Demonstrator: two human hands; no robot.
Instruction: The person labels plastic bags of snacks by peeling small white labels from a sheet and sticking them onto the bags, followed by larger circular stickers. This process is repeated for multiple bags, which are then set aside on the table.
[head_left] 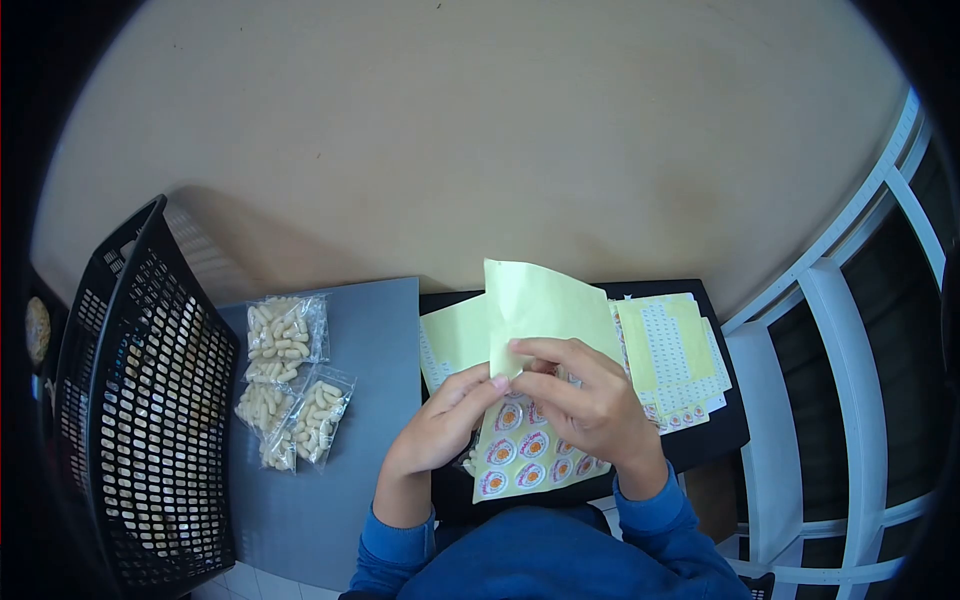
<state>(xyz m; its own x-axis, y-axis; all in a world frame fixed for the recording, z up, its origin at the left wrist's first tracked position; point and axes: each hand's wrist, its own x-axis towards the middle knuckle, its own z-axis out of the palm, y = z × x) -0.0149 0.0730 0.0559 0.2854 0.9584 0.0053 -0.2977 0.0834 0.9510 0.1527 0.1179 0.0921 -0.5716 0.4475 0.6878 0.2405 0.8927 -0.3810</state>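
Note:
Both of my hands meet at a pale yellow sticker sheet [552, 300] in the middle of the view. Its upper part shows a plain yellow side standing up, while round orange-and-pink stickers [533, 445] show on the sheet below my fingers. My left hand [450, 415] pinches the lower left corner of the plain part between thumb and fingers. From the right, my right hand [585, 395] has its fingers closed at the same spot, the index finger lying across the yellow paper. Partly hidden under the sheet, by my left wrist, is a bag of pale pieces [468, 460].
Several clear bags of pale, capsule-shaped pieces [280, 330] lie on a grey board [385, 400] at left. Beside it stands a tall black perforated basket [150, 400]. More sticker sheets [665, 345] are stacked on the black table [725, 440] at right, near white metal railings [855, 400].

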